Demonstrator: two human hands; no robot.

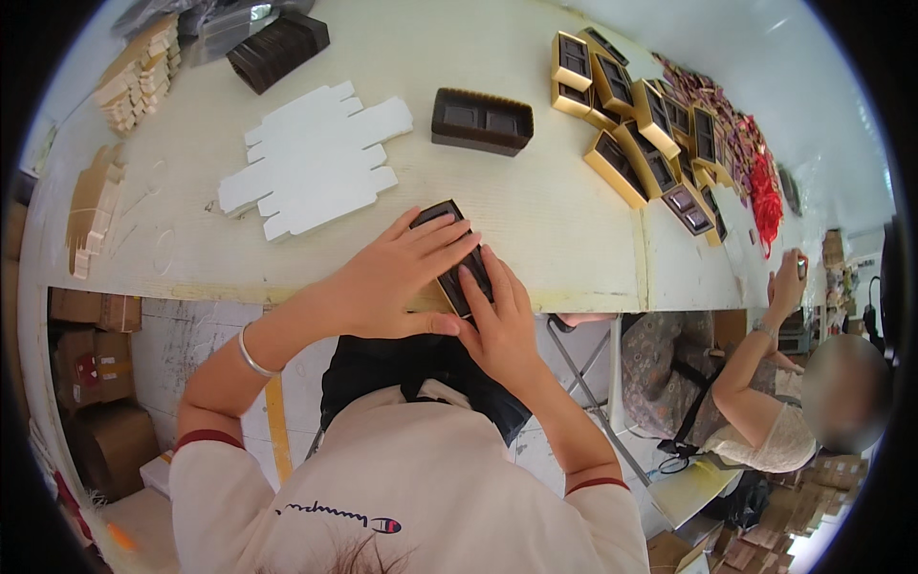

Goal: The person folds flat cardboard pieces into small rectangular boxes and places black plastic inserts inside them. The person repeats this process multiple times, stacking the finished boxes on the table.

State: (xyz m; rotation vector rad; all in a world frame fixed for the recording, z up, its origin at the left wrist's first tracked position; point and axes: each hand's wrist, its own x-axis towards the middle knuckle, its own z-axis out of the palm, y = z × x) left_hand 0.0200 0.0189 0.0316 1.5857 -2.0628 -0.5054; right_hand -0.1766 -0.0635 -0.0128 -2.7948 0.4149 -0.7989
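A narrow box with a dark brown compartment tray (437, 211) in it sits at the table's near edge, in front of my body. My left hand (406, 265) lies over the tray from the left, its fingers stretched out across the top and its thumb toward the near end. On the other side, my right hand (499, 320) grips the box, with one finger pressing on the tray and others along the right wall. Much of the box is hidden under both hands. Beyond it stands a stack of nested dark trays (481, 121). A stack of flat white box blanks (311, 158) lies to the left.
Several gold boxes with dark trays (650, 124) are piled at the right. Behind them lie many small wrapped pieces (727, 110) and red ribbon (766, 203). More dark trays (277, 51) and cardboard blanks (96, 212) are at the left. A co-worker (765, 421) sits far right.
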